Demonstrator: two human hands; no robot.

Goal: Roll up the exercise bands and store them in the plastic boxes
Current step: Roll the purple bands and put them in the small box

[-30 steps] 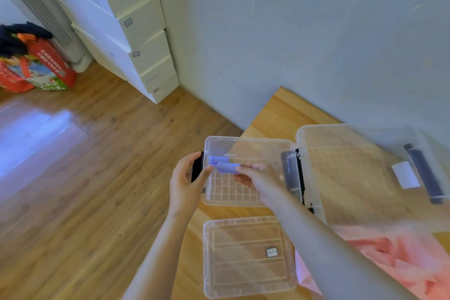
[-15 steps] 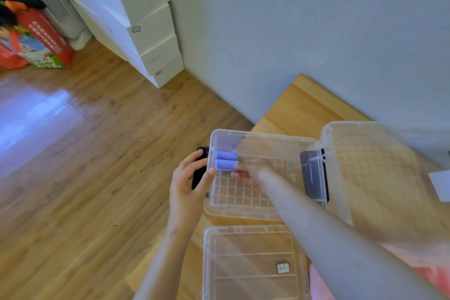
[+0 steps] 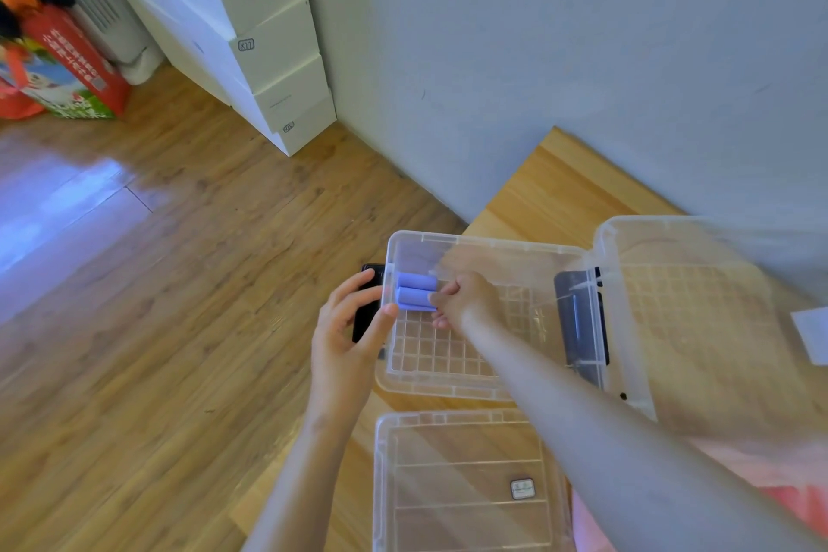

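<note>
A small clear box (image 3: 493, 243) stands open on the wooden desk (image 3: 560, 193), close to the desk's left edge. Two purple rolled exercise bands lie side by side on its gridded bottom, hard against its left wall: the farther roll (image 3: 416, 281) and, touching it, the nearer roll (image 3: 413, 299).

The right hand (image 3: 461, 298) reaches down into the box. Its grip is closed, fingers curled at the right end of the nearer roll and pinching it.

The left hand (image 3: 354, 327) steadies the box from outside. Its grip is clamped on the box's left end, with the thumb on the wall just below the rolls and the fingers wrapped over the black latch (image 3: 368, 282) there.

A clear lid (image 3: 466, 484) lies flat on the desk just in front of the box. A larger clear box (image 3: 672, 305) stands to the right, touching or nearly touching it. Blurred pink material (image 3: 784, 497) lies at the lower right.

On the floor beyond stand stacked white cartons (image 3: 278, 36) and a red bag (image 3: 67, 63).
</note>
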